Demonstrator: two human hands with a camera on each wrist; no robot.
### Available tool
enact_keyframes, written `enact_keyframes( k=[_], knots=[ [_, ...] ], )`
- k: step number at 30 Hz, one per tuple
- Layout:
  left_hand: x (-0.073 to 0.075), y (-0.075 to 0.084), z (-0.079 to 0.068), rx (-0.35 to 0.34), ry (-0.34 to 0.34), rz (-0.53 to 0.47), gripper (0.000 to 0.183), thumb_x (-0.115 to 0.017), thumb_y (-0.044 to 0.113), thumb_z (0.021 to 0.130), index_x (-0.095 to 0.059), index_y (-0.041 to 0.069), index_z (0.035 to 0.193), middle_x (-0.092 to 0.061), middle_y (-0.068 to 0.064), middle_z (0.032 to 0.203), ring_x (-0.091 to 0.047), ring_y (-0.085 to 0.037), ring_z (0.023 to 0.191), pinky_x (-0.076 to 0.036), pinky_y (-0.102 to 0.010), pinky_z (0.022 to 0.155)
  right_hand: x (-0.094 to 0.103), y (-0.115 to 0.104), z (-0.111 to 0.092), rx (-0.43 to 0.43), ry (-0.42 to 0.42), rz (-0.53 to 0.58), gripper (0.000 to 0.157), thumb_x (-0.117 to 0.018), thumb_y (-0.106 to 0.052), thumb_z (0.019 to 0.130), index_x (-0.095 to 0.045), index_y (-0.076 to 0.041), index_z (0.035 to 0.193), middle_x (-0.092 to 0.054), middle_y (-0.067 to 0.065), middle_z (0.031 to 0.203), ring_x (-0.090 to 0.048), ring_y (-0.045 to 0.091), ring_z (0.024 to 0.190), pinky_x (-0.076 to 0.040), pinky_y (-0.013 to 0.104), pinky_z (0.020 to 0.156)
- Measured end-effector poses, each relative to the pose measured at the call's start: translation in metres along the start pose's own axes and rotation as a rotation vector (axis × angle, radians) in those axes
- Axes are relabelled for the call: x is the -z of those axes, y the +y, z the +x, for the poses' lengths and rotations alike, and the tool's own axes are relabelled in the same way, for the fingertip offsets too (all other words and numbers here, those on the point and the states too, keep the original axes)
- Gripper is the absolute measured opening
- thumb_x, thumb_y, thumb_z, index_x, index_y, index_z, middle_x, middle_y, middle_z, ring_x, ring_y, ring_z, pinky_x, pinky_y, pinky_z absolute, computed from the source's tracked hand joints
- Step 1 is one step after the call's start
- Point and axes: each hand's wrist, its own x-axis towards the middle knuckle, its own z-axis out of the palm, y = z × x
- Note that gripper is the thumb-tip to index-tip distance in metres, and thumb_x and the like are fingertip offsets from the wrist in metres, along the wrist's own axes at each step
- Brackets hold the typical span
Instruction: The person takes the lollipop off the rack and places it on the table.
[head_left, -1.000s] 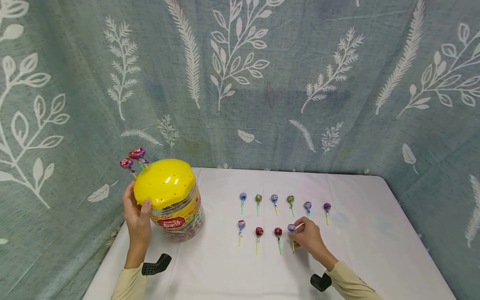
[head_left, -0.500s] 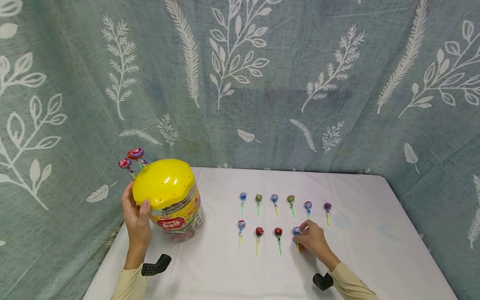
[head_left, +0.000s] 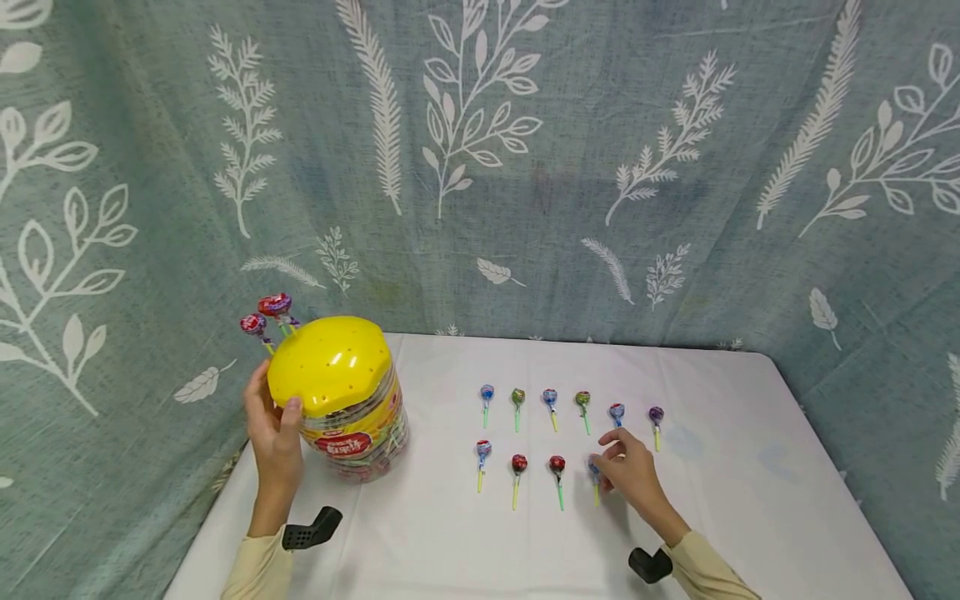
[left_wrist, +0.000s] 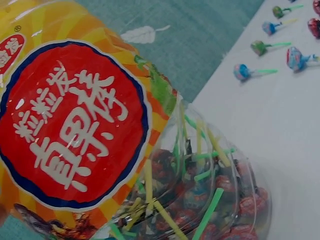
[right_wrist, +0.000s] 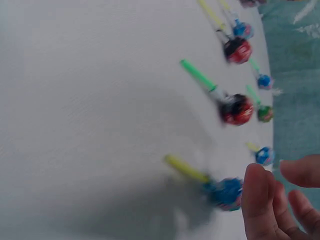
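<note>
My left hand grips a large clear plastic jar by its yellow lid, thumb on the lid's near side. The jar tilts a little; lollipops fill it, seen through its wall in the left wrist view. My right hand is just over a blue-wrapped lollipop with a yellow stick, which lies at the right end of the front row. In the right wrist view the thumb and fingers are spread apart, beside the candy's head, holding nothing. In the head view the hand partly hides this lollipop.
Red-wrapped lollipops and a blue one lie left of it in the front row. Several more, such as a purple one, form the back row. Red lollipops stick up behind the jar. A patterned curtain borders the white table.
My right hand moved the blue lollipop slightly right, then let go of it, its fingers spreading and lifting. The left hand and jar stayed in place.
</note>
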Motion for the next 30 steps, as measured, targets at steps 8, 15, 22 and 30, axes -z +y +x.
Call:
enact_keyframes(
  k=[8, 15, 22, 30],
  knots=[
    [0.003, 0.002, 0.001, 0.012, -0.005, 0.024, 0.062, -0.048, 0.010, 0.088, -0.028, 0.011, 0.146, -0.036, -0.007, 0.145, -0.041, -0.017, 0.123, -0.036, -0.019, 0.094, 0.001, -0.034, -0.001, 0.139, -0.059, 0.103, 0.020, -0.069, -0.002, 0.081, -0.058, -0.001, 0.098, -0.056, 0.009, 0.078, -0.059, 0.031, 0.061, -0.052, 0.034, 0.051],
    [0.003, 0.005, 0.004, 0.009, -0.004, 0.032, 0.062, -0.049, 0.009, 0.088, -0.028, 0.011, 0.146, -0.036, -0.007, 0.145, -0.040, -0.016, 0.123, -0.036, -0.019, 0.094, -0.001, -0.062, -0.002, 0.229, -0.084, 0.164, 0.015, -0.068, -0.003, 0.083, -0.059, -0.005, 0.096, -0.058, 0.011, 0.079, -0.062, 0.035, 0.070, -0.053, 0.035, 0.055],
    [0.001, 0.010, 0.004, 0.027, 0.013, 0.032, 0.061, -0.050, 0.011, 0.088, -0.029, 0.013, 0.145, -0.037, -0.005, 0.144, -0.040, -0.017, 0.123, -0.035, -0.022, 0.096, -0.002, -0.118, -0.015, 0.335, -0.144, 0.233, 0.013, -0.065, 0.002, 0.085, -0.059, 0.002, 0.097, -0.060, 0.022, 0.083, -0.062, 0.036, 0.073, -0.054, 0.046, 0.063],
    [-0.002, 0.009, 0.004, 0.041, 0.034, 0.036, 0.061, -0.052, 0.013, 0.088, -0.031, 0.016, 0.145, -0.038, -0.002, 0.143, -0.040, -0.017, 0.124, -0.035, -0.023, 0.097, -0.016, -0.179, -0.014, 0.461, -0.231, 0.269, 0.014, -0.063, 0.000, 0.086, -0.058, 0.002, 0.099, -0.060, 0.021, 0.089, -0.062, 0.031, 0.076, -0.053, 0.045, 0.067]
  ],
)
